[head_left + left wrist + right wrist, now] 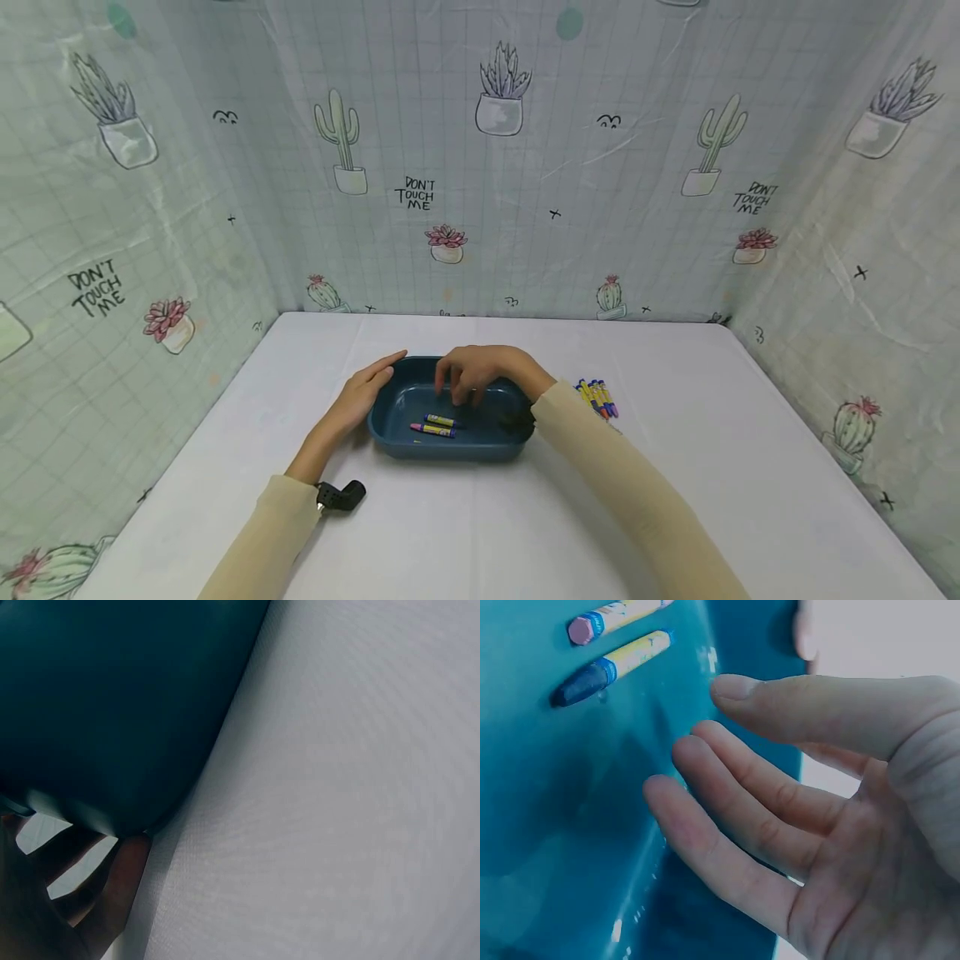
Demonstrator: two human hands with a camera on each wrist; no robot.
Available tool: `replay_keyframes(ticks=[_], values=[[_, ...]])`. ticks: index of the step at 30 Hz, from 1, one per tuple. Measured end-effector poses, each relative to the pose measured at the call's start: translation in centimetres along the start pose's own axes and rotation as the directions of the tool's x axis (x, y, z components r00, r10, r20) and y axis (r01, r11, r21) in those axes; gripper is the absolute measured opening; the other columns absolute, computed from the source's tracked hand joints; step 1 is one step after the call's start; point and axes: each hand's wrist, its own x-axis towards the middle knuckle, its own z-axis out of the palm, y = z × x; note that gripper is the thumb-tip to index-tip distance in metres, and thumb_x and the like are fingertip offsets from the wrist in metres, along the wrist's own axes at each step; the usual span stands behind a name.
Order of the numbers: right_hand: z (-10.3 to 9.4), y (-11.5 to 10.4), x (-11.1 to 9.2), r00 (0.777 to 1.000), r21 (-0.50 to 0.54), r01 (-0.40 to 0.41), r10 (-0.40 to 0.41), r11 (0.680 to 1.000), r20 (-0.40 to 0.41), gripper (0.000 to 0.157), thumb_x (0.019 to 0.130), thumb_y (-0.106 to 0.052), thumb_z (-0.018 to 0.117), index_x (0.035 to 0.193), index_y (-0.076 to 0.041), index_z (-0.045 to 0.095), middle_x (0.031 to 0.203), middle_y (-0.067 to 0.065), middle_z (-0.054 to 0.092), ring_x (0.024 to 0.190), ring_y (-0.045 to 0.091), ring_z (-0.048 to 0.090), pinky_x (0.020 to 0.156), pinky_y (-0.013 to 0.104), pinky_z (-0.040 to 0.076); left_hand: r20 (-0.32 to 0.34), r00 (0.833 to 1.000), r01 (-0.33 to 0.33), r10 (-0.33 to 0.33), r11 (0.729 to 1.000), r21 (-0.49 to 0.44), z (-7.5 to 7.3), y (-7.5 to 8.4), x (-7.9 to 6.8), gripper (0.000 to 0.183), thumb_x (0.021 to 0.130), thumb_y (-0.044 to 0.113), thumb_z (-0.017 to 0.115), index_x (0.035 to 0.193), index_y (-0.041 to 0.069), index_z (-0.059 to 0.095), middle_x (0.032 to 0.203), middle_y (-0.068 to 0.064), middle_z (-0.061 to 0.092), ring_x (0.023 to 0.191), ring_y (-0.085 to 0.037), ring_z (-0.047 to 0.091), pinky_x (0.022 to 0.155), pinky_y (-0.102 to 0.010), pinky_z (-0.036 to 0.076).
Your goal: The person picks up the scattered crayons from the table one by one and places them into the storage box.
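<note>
A dark teal plastic bin (pixel 450 451) stands on the white table, with two crayons lying side by side inside it. One is a dark blue crayon (pixel 585 684); the other, a pink crayon (pixel 619 616), has a yellow and blue wrapper too. My left hand (pixel 363 392) rests against the bin's left end, its fingertips touching the outer wall in the left wrist view. Over the bin's far side hangs my right hand (pixel 476 371), fingers loosely bent and apart, with nothing between them. In the right wrist view its thumb is stretched out above the fingers.
Several crayons (pixel 597 397) lie in a group to the right of the bin, partly behind the right sleeve (pixel 600 467). A black band-like device (pixel 341 496) is on the left wrist. Patterned cloth walls (pixel 480 208) enclose the white table (pixel 420 533) at the back and sides.
</note>
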Motion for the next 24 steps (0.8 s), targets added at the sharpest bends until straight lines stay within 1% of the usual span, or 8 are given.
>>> replay_keyframes(ticks=[4,9,12,16,18,20,22,24], values=[[-0.5,0.4,-1.4,0.998,-0.018,0.034,-0.035,0.999,-0.048,0.032,0.097,-0.002,0.067,0.129,-0.003,0.065,0.110,0.014,0.072,0.096,0.027,0.073,0.076,0.040,0.066,-0.009,1.000,-0.011,0.011,1.000,0.014,0.1,0.0,-0.1,0.048,0.114,0.029,0.032,0.159,0.016,0.042,0.166,-0.014,0.038,0.157,-0.040,0.027,0.128,-0.063,0.020],[-1.4,0.8,-3.4,0.993,-0.045,0.063,-0.067,0.997,-0.100,0.033,0.098,-0.004,0.066,0.131,-0.002,0.063,0.105,0.010,0.072,0.097,0.027,0.073,0.075,0.036,0.065,-0.015,1.000,-0.018,0.018,1.000,0.011,0.1,0.0,0.0,0.048,0.114,0.029,0.032,0.159,0.015,0.042,0.166,-0.013,0.038,0.158,-0.039,0.028,0.128,-0.062,0.021],[-1.9,0.7,-4.7,0.989,-0.049,0.079,-0.084,0.996,-0.120,0.033,0.099,-0.006,0.065,0.132,-0.002,0.062,0.105,0.011,0.072,0.096,0.024,0.073,0.077,0.036,0.065,-0.014,1.000,-0.017,0.017,1.000,0.014,0.1,0.0,-0.1,0.048,0.115,0.028,0.032,0.159,0.015,0.042,0.167,-0.013,0.038,0.158,-0.039,0.027,0.128,-0.062,0.021],[-2.3,1.2,-6.4,0.980,-0.033,0.083,-0.088,0.996,-0.177,0.030,0.099,-0.008,0.066,0.129,-0.007,0.064,0.106,0.011,0.071,0.093,0.021,0.073,0.077,0.037,0.065,-0.011,1.000,-0.010,0.010,1.000,0.010,0.1,0.1,-0.2,0.047,0.114,0.027,0.033,0.159,0.016,0.042,0.167,-0.012,0.038,0.158,-0.039,0.027,0.128,-0.061,0.021],[-2.5,1.7,-7.2,0.973,-0.021,0.078,-0.080,0.997,-0.214,0.030,0.098,-0.009,0.068,0.127,-0.009,0.065,0.108,0.011,0.071,0.094,0.024,0.073,0.076,0.036,0.065,-0.010,1.000,-0.006,0.006,1.000,0.008,0.1,0.2,-0.2,0.047,0.114,0.027,0.033,0.159,0.017,0.043,0.167,-0.011,0.038,0.158,-0.037,0.027,0.129,-0.060,0.021],[-2.5,2.3,-8.0,0.966,-0.005,0.069,-0.068,0.998,-0.248,0.029,0.097,-0.010,0.069,0.126,-0.010,0.066,0.109,0.011,0.071,0.096,0.030,0.073,0.075,0.035,0.065,-0.010,1.000,-0.008,0.009,1.000,0.009,0.1,0.1,-0.2,0.047,0.114,0.029,0.033,0.159,0.017,0.043,0.167,-0.011,0.038,0.158,-0.038,0.028,0.129,-0.060,0.021],[-2.5,2.8,-8.9,0.959,0.012,0.062,-0.057,0.998,-0.278,0.030,0.097,-0.010,0.070,0.126,-0.011,0.066,0.109,0.012,0.071,0.098,0.035,0.073,0.075,0.036,0.065,-0.010,1.000,-0.012,0.012,1.000,0.013,0.1,0.1,-0.1,0.048,0.114,0.029,0.033,0.159,0.017,0.042,0.167,-0.011,0.038,0.158,-0.038,0.028,0.128,-0.061,0.021],[-2.5,3.4,-9.9,0.952,0.035,0.061,-0.047,0.998,-0.302,0.031,0.096,-0.010,0.069,0.127,-0.009,0.065,0.109,0.012,0.071,0.097,0.036,0.072,0.077,0.039,0.065,-0.011,1.000,-0.014,0.014,1.000,0.011,0.1,0.1,-0.1,0.048,0.114,0.030,0.033,0.159,0.017,0.042,0.167,-0.011,0.038,0.158,-0.038,0.028,0.128,-0.061,0.021]])
